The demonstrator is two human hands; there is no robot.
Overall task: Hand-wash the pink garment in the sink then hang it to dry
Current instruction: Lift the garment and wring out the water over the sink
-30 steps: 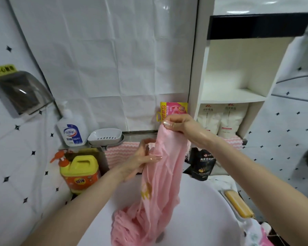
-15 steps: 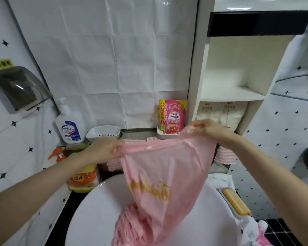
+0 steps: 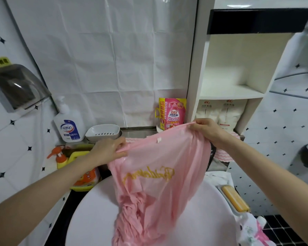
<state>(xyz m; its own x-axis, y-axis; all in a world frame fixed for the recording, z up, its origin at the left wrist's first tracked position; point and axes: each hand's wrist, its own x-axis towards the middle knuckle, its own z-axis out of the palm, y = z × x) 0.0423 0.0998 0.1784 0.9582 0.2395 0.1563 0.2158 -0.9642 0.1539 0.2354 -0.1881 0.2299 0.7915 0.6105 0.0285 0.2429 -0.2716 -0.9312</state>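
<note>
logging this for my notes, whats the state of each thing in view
garment: spread out, held up, lower end bunched in sink
left hand: grips garment's top edge
right hand: grips same edge, other end
pump bottle: upright
pink pouch: upright
soap bar: lying flat beside sink

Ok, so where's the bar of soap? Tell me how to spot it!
Start at the big white sink. Just past its right rim lies the soap bar in a white tray. It is the only plain orange-yellow block; the other yellow thing, the jug left of the sink, has a handle.
</note>
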